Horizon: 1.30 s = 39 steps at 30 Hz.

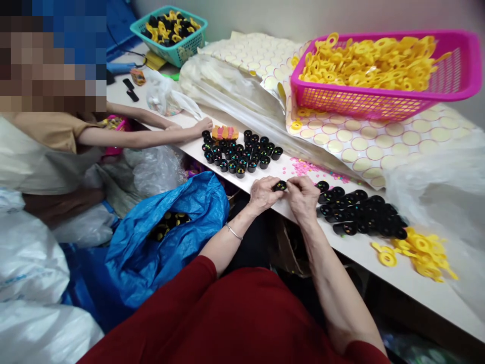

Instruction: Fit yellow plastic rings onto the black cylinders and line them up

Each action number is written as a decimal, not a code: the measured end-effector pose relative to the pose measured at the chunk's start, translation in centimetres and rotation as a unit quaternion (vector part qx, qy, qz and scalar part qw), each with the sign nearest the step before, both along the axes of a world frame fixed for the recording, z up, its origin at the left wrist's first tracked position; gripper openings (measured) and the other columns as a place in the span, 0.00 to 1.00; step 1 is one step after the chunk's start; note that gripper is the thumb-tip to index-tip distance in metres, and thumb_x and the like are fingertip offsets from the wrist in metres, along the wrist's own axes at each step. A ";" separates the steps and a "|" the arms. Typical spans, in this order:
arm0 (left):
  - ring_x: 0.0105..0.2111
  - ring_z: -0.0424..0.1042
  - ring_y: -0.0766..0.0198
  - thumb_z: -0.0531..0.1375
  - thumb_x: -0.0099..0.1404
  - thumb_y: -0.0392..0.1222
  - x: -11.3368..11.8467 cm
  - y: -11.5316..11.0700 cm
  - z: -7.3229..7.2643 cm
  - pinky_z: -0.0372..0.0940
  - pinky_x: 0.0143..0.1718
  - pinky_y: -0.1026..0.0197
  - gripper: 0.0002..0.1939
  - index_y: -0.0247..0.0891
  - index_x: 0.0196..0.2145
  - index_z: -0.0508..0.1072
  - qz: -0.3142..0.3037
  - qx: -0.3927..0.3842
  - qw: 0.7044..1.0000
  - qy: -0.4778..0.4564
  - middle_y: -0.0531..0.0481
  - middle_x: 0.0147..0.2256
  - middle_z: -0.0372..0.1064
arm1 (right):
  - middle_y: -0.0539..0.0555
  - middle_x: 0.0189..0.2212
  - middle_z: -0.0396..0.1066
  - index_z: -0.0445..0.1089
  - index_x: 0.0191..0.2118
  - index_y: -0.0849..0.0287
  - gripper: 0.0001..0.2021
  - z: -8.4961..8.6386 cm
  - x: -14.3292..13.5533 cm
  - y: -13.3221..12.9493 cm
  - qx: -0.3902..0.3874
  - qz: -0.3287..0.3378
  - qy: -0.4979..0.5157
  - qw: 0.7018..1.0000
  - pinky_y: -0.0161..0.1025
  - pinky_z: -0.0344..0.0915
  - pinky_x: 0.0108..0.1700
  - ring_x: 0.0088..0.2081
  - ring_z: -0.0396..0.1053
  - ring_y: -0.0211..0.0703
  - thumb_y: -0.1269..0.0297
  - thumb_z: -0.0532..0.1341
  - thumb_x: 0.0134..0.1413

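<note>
Near the table's front edge, my left hand [265, 193] is closed round a small black cup [279, 186] with little coloured pieces inside. Beside it my right hand [303, 196] has thumb and fingertips pinched at the cup's rim; whether they hold anything is hidden. Left of my hands stands a group of black cups [240, 171] with coloured bits in them. More black cups [350, 228] are packed together by my right hand. Loose pink pieces [303, 167] lie scattered behind my hands. A pile of yellow ring-shaped parts [422, 253] rests farther right.
A pink basket [352, 98] heaped with yellow parts stands at the back right, on sheets of round stickers [341, 134]. A teal basket [182, 50] is back left. A co-worker's hand [204, 126] reaches to the far cups. A blue sack [151, 258] sits below the table.
</note>
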<state>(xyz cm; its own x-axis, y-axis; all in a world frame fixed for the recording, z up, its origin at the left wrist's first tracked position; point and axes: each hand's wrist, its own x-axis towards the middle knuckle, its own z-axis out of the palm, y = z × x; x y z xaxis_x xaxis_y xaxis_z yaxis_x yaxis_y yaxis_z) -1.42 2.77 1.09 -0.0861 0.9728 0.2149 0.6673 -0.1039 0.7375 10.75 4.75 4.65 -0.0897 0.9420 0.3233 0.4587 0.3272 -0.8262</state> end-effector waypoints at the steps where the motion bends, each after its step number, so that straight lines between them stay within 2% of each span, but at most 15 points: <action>1: 0.35 0.68 0.65 0.61 0.54 0.42 0.0 0.0 0.1 0.61 0.38 0.63 0.09 0.42 0.36 0.74 0.000 -0.001 1.000 -0.001 0.54 0.33 0.71 | 0.49 0.25 0.64 0.68 0.25 0.57 0.04 -0.2 0.0 0.0 -0.007 -0.012 0.026 1.000 0.41 0.62 0.37 0.31 0.64 0.41 0.66 0.58 0.47; 5: 0.37 0.68 0.64 0.61 0.54 0.40 -0.1 -0.1 0.2 0.61 0.39 0.62 0.10 0.42 0.36 0.74 0.000 -0.004 1.000 -0.005 0.53 0.34 0.71 | 0.49 0.24 0.64 0.70 0.24 0.58 0.03 -0.7 0.0 0.2 -0.042 0.007 0.074 0.996 0.41 0.62 0.37 0.30 0.64 0.39 0.67 0.60 0.43; 9: 0.37 0.68 0.64 0.60 0.54 0.38 0.0 -0.1 0.2 0.61 0.41 0.62 0.10 0.42 0.36 0.74 0.000 -0.010 1.000 -0.001 0.53 0.34 0.71 | 0.49 0.24 0.64 0.70 0.23 0.58 0.03 -0.7 -0.1 0.5 -0.070 0.022 0.063 0.995 0.40 0.63 0.36 0.29 0.63 0.39 0.68 0.60 0.42; 17: 0.38 0.69 0.64 0.60 0.55 0.39 0.0 -0.1 0.0 0.61 0.42 0.61 0.11 0.42 0.38 0.74 0.000 -0.006 1.000 0.005 0.53 0.35 0.72 | 0.49 0.25 0.61 0.70 0.24 0.57 0.06 -0.2 -0.1 0.3 -0.024 0.043 -0.040 0.998 0.40 0.62 0.35 0.30 0.63 0.40 0.69 0.56 0.46; 24: 0.39 0.69 0.64 0.60 0.55 0.38 0.0 -0.1 -0.1 0.62 0.42 0.61 0.12 0.42 0.38 0.74 -0.004 -0.005 1.000 0.004 0.53 0.36 0.72 | 0.50 0.27 0.61 0.71 0.27 0.56 0.06 -0.9 0.1 -0.3 -0.014 0.029 -0.010 0.999 0.40 0.63 0.36 0.31 0.63 0.40 0.65 0.57 0.48; 30: 0.39 0.69 0.64 0.60 0.55 0.40 0.0 -0.1 0.1 0.61 0.42 0.61 0.10 0.42 0.37 0.74 -0.004 -0.011 1.000 0.015 0.53 0.35 0.72 | 0.49 0.25 0.61 0.67 0.24 0.57 0.06 -0.5 -0.1 -0.2 -0.004 0.042 0.026 0.999 0.40 0.61 0.37 0.31 0.62 0.40 0.66 0.57 0.48; 32: 0.38 0.69 0.64 0.61 0.55 0.40 0.0 -0.2 0.2 0.61 0.41 0.61 0.10 0.42 0.37 0.74 -0.005 -0.008 1.000 0.015 0.53 0.35 0.72 | 0.49 0.24 0.61 0.66 0.23 0.58 0.07 -0.5 -0.2 -0.1 -0.033 0.041 0.063 0.997 0.39 0.60 0.36 0.30 0.61 0.39 0.64 0.57 0.48; 36: 0.38 0.69 0.64 0.62 0.56 0.42 -0.1 -0.2 0.1 0.61 0.40 0.62 0.10 0.42 0.37 0.74 -0.005 0.004 1.000 0.004 0.53 0.35 0.72 | 0.46 0.20 0.57 0.63 0.24 0.58 0.09 -0.8 0.2 -0.4 -0.145 0.017 0.140 0.979 0.37 0.57 0.31 0.25 0.56 0.36 0.59 0.57 0.47; 37: 0.37 0.69 0.65 0.62 0.55 0.43 -0.1 -0.2 0.0 0.61 0.40 0.62 0.10 0.42 0.37 0.74 -0.001 0.007 1.000 0.001 0.53 0.35 0.72 | 0.46 0.20 0.57 0.63 0.24 0.58 0.09 -0.8 0.5 -0.7 -0.165 0.005 0.127 0.978 0.36 0.56 0.30 0.24 0.55 0.36 0.59 0.57 0.47; 39: 0.35 0.68 0.65 0.64 0.55 0.46 0.0 -0.1 -0.1 0.61 0.38 0.62 0.12 0.41 0.37 0.74 0.010 0.015 1.000 -0.002 0.53 0.33 0.71 | 0.47 0.21 0.59 0.62 0.23 0.58 0.08 -0.6 1.1 -1.5 -0.187 -0.016 0.033 0.982 0.36 0.55 0.31 0.26 0.56 0.37 0.61 0.56 0.47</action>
